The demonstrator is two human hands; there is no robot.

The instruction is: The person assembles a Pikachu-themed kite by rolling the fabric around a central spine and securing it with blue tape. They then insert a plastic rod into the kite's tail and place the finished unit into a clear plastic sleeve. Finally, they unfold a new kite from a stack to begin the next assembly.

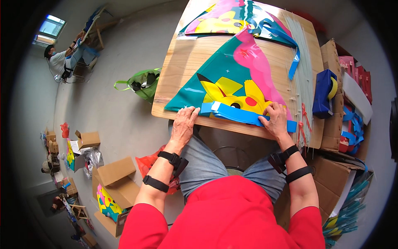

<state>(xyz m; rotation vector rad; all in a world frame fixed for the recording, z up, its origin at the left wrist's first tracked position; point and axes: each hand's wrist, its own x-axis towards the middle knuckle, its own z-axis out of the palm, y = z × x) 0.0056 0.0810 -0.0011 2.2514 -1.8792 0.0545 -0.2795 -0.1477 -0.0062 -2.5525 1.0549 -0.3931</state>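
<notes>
A triangular kite sheet, green and pink with a yellow cartoon figure, lies on the wooden table with its long edge toward me. Along that near edge runs a folded light-blue ribbon. My left hand rests flat on the sheet's near-left corner, its fingers stretched out beside the ribbon's left end. Near the ribbon's right end, my right hand has thumb and fingers bent together on the ribbon. The thumb tip shows against the blue band; the underside of the ribbon is hidden.
More kite sheets with a blue ribbon lie at the table's far side. Thin white rods line its right edge, near a blue tape dispenser. Cardboard boxes stand right and lower left; a green bag sits left. Another person works far left.
</notes>
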